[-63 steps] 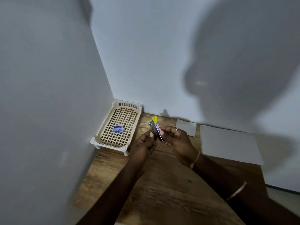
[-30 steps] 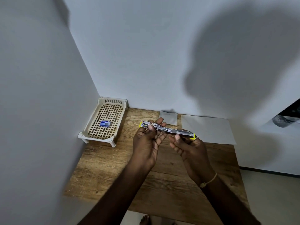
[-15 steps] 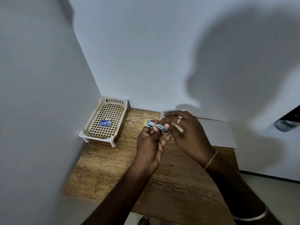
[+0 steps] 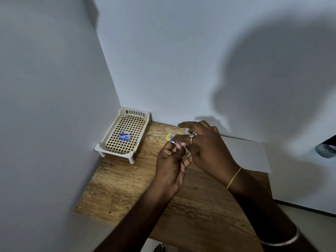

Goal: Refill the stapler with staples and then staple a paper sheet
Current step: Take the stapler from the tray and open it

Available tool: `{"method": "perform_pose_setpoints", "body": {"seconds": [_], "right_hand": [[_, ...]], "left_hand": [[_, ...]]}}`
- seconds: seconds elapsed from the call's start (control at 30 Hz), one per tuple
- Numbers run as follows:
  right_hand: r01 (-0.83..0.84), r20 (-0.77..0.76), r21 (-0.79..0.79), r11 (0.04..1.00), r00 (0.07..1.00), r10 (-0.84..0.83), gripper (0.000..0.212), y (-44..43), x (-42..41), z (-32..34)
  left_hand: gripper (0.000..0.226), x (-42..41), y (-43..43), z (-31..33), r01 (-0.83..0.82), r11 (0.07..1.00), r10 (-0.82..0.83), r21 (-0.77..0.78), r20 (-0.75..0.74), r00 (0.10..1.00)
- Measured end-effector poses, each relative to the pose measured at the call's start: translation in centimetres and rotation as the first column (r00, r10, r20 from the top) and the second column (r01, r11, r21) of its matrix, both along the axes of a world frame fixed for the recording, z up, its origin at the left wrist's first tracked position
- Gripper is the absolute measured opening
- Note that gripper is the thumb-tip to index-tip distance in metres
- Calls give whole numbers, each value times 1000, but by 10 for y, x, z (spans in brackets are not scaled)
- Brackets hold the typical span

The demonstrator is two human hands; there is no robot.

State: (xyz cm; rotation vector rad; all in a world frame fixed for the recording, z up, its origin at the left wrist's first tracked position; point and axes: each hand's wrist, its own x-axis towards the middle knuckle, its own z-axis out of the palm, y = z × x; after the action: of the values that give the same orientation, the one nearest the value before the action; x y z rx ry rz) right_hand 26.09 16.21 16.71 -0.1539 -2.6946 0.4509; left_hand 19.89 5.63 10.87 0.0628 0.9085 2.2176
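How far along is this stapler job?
Nothing looks finished. The left hand and right hand hold the stapler above the table; whether staples are in, I cannot tell. The staple box lies in the basket. Left: stapling the paper, which lies flat.

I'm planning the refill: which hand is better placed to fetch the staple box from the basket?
Probably left. The left hand is nearer the basket holding the staple box; the right hand would cross over it. The stapler, gripped by the left, must first pass wholly to the right.
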Motion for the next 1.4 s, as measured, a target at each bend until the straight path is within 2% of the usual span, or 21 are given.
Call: {"method": "perform_pose_setpoints", "body": {"seconds": [0.27, 0.37, 0.53, 0.67, 0.93, 1.07, 1.17, 1.3, 1.4], "right_hand": [[-19, 19, -15, 1000, 1000, 20, 46, -2, -1, 8], [-24, 45, -10, 1000, 999, 24, 42, -2, -2, 11], [-22, 100, 70, 997, 995, 15, 45, -2, -9, 12], [-31, 187, 151, 988, 982, 2, 37, 0, -18, 9], [-85, 305, 153, 985, 952, 35, 25, 6, -21, -6], [-131, 330, 112, 985, 940, 88, 16, 4, -25, -4], [-149, 333, 50, 988, 935, 124, 16, 3, -28, -3], [-132, 234, -127, 983, 959, 159, 25, 5, -24, -8], [-132, 141, -169, 977, 978, 156, 34, 4, -20, -11]], "left_hand": [[33, 0, -4, 4, -2, 1000, 2, -18, -3, 1000], [25, 0, -5, 3, -13, 999, 13, -40, -2, 1000], [24, 1, -7, 1, 5, 998, -6, -59, -23, 1000], [35, 2, -9, -2, 13, 995, -12, -96, 16, 1000], [17, -5, -13, -8, 2, 985, 5, -170, 40, 999], [17, -9, -14, -7, -7, 980, 14, -201, 31, 999], [18, -9, -13, -5, -6, 977, 16, -211, 44, 999], [18, -8, -12, 0, -1, 977, 12, -212, 47, 999], [18, -6, -10, 3, 7, 976, 3, -217, 45, 999]]}}
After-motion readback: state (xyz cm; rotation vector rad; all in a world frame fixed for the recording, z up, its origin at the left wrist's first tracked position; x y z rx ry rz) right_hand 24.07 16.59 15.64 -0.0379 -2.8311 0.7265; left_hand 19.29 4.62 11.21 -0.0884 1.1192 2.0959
